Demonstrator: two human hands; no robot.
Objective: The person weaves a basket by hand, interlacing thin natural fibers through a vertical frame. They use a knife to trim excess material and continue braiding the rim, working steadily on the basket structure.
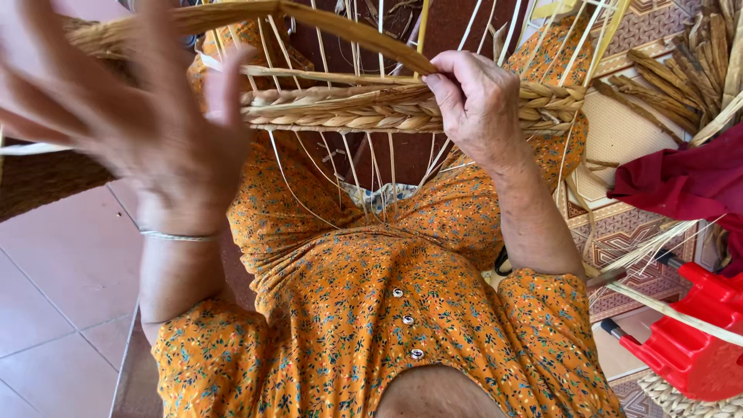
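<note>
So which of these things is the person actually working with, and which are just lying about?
In use:
- woven band of braided straw, pinched by the right hand
- thin upright stakes that the band runs through
- curved cane rim
- left hand, spread open and blurred, holding nothing

Lying about:
- red plastic stool
- dark red cloth
- bundle of dried leaves
- patterned mat

The right hand (476,101) grips the braided band (348,108) of a basket frame (340,23) at twelve o'clock; the left hand (131,116), blurred, fingers spread, hovers at ten o'clock; a red plastic stool (689,340) sits at four o'clock; dried straw (681,70) lies at two o'clock.
</note>
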